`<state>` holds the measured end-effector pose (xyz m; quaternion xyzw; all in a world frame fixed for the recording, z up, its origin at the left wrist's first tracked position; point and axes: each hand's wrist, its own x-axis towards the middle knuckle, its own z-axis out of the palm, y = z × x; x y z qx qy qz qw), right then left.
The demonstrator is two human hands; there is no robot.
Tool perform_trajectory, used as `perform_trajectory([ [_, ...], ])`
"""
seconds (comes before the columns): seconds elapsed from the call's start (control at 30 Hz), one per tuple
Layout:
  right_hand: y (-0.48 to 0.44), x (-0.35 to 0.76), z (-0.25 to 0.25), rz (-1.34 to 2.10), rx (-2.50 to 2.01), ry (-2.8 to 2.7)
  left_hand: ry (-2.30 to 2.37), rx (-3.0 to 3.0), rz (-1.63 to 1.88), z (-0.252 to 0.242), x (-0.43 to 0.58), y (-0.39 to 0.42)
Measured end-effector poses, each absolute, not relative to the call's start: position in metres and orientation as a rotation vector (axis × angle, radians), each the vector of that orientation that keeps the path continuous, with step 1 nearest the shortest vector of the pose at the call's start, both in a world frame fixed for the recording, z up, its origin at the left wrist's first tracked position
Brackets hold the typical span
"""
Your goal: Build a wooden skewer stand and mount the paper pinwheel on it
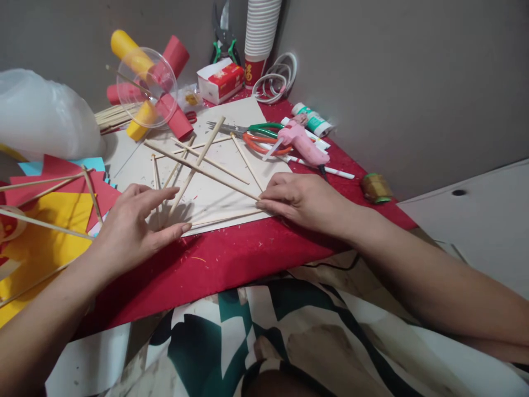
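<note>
Between thumb and fingers, my right hand (303, 199) pinches the near end of a thin wooden stick (206, 172), which slants up to the left. My left hand (134, 223) is spread, thumb and forefinger apart, beside the lower end of another wooden stick (197, 165) that crosses the first one. Whether its fingers touch that stick I cannot tell. Under these, a frame of joined sticks (247, 161) rests on a sheet of white card (243, 113). Part of the frame is hidden behind my left hand.
A pink glue gun (303, 142) and scissors (264, 135) lie beyond my right hand. Coloured paper (66, 212) with more joined sticks is at left. Behind are a plastic cup piece with coloured tubes (176, 116), a small box (221, 81), stacked paper cups (260, 33) and a thread spool (376, 187).
</note>
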<state>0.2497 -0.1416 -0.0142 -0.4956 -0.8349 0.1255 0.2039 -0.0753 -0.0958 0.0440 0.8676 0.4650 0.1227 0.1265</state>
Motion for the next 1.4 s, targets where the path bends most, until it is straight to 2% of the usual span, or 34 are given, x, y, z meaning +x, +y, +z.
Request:
perform_trajectory([
  [0.27,-0.143,0.250,-0.016,0.338,-1.388,-2.320,0.935,1.889,0.662,0.043,-0.021,-0.092],
  [0.7,-0.149,0.256,-0.002,0.311,-1.420,-2.377,0.975,1.821,0.639,0.048,-0.005,-0.079],
  [0.77,-0.147,0.265,0.006,0.228,-1.486,-2.292,0.990,1.829,0.652,0.049,-0.006,-0.080],
  [0.93,-0.129,0.291,0.014,-0.146,-1.977,-1.973,1.029,1.853,0.657,0.050,-0.008,-0.082],
  [1.07,-0.115,0.304,0.003,-0.110,-2.149,-2.011,1.036,1.848,0.662,0.050,-0.009,-0.083],
  [1.4,-0.106,0.308,-0.009,-0.088,-2.169,-1.865,0.974,1.805,0.665,0.046,-0.008,-0.084],
])
